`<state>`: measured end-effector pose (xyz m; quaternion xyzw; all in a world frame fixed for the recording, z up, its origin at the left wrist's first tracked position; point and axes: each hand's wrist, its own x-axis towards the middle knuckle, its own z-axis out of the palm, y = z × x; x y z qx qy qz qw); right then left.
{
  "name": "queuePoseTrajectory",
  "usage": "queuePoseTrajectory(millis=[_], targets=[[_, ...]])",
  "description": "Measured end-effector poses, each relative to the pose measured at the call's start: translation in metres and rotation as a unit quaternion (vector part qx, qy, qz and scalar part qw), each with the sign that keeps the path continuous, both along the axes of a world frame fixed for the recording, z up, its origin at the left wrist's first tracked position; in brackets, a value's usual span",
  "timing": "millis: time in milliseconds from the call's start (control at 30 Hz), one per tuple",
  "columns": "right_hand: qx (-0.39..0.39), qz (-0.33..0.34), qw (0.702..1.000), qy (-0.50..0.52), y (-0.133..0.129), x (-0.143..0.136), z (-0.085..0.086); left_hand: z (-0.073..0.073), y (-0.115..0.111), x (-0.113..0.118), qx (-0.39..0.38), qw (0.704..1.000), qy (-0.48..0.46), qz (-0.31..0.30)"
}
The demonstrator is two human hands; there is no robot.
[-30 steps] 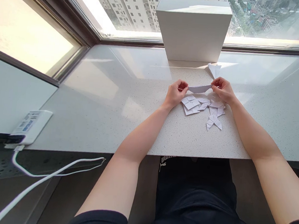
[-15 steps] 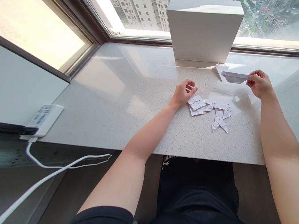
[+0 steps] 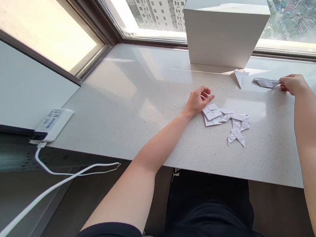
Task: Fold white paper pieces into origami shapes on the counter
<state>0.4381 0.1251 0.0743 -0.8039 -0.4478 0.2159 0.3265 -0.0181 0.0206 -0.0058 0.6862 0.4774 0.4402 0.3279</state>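
My right hand (image 3: pixel 293 84) pinches the right end of a long, narrow strip of folded paper (image 3: pixel 265 82) at the back right of the counter. Left of that strip stands a pointed white folded-paper triangle (image 3: pixel 241 78), apart from it. My left hand (image 3: pixel 199 100) rests on the counter with loosely curled fingers, thumb apart, and nothing in it. Right beside its thumb lie square folded papers (image 3: pixel 212 114), overlapping. Further right are more small origami pieces (image 3: pixel 241 120), and a cross-shaped one (image 3: pixel 236 137) lies nearest the front edge.
A large white box (image 3: pixel 225 39) stands at the back against the window. On the left edge of the speckled counter (image 3: pixel 113 122) lies a white power bank (image 3: pixel 54 124), with a white cable (image 3: pixel 57 191) hanging from it.
My right hand has moved right and lowered the folded paper strip towards the counter, away from the triangle. My left hand has kept its place beside the squares. The view has shifted slightly.
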Motion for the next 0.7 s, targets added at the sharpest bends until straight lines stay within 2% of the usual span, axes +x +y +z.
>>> queuePoseTrajectory(millis=[67,133,467,700], targets=[[-0.047,-0.045,0.998,-0.026,0.002,-0.003,0.002,-0.001,0.0,0.0,0.005,1.0,0.0,0.001],[-0.06,-0.067,0.995,-0.049,0.002,-0.009,0.003,-0.001,0.0,-0.001,0.007,1.0,0.002,0.003],[-0.049,-0.074,0.99,-0.111,-0.002,-0.031,0.004,0.0,-0.001,-0.001,-0.005,1.0,0.005,0.005],[-0.016,-0.085,0.99,-0.114,0.008,-0.03,-0.003,0.001,-0.001,-0.001,-0.01,1.0,0.012,0.009]])
